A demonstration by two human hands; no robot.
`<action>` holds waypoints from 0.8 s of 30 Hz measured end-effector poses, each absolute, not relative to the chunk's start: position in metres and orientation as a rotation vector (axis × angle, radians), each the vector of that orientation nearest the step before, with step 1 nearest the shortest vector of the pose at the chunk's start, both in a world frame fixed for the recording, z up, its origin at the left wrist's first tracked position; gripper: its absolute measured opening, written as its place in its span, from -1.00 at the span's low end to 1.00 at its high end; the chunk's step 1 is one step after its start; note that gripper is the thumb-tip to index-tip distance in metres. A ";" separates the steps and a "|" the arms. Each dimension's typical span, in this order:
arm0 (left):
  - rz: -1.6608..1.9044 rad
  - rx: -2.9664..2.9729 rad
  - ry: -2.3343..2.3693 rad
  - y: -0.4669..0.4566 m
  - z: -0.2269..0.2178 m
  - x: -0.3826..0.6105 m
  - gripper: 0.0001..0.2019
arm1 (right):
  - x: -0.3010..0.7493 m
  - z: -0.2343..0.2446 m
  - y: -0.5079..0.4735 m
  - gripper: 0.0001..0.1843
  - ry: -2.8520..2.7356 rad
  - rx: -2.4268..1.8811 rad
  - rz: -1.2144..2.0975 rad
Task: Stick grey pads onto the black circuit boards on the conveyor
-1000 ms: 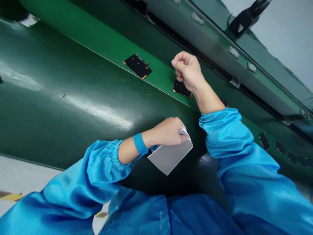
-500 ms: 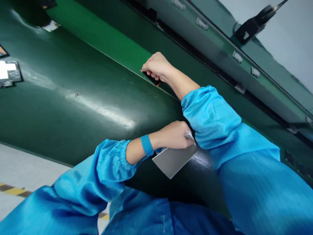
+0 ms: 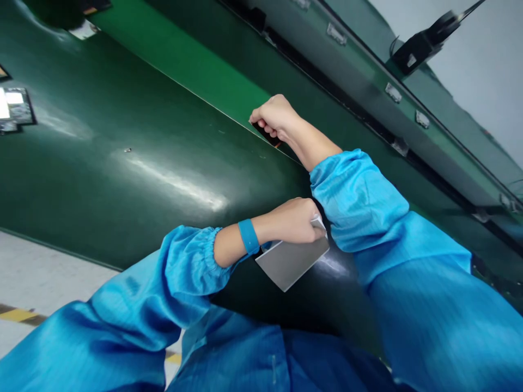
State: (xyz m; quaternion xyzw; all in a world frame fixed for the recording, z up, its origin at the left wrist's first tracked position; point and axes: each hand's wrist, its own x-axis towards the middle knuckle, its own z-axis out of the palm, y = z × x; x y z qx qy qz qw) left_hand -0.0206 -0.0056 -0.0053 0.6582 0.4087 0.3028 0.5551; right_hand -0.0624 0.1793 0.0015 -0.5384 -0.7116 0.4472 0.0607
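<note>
My left hand (image 3: 292,220), wearing a blue wrist strap (image 3: 248,236), is closed on a flat grey panel (image 3: 292,264) with pale edges. The panel tilts over the near part of the bench, and its upper side is partly covered by my fingers. Farther forward, my right hand (image 3: 275,117) is closed around a flat black piece (image 3: 265,133) with an orange end. That piece lies low along the thin pale seam of the green surface, and my fingers hide much of it; I cannot tell its exact kind.
A tiny metallic bit (image 3: 128,149) lies on the dark green bench (image 3: 163,130). At far left are device parts with a bright panel (image 3: 18,106). A rail with several clips (image 3: 393,92) runs along the back, near a black box-shaped device (image 3: 420,46).
My right hand has slid a little to the right along the seam with the black piece. My left hand keeps its hold on the panel. The view has shifted slightly.
</note>
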 end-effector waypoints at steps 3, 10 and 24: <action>0.701 1.556 0.971 -0.005 -0.004 -0.020 -0.75 | -0.058 0.000 0.179 -0.58 -2.143 -1.652 1.337; 0.673 1.552 0.980 -0.005 -0.006 -0.019 -0.71 | -0.049 -0.002 0.181 -0.64 -2.171 -1.706 1.270; 0.657 1.457 1.090 0.002 -0.007 -0.029 -0.69 | -0.031 -0.001 0.200 -0.61 -2.614 -1.555 0.848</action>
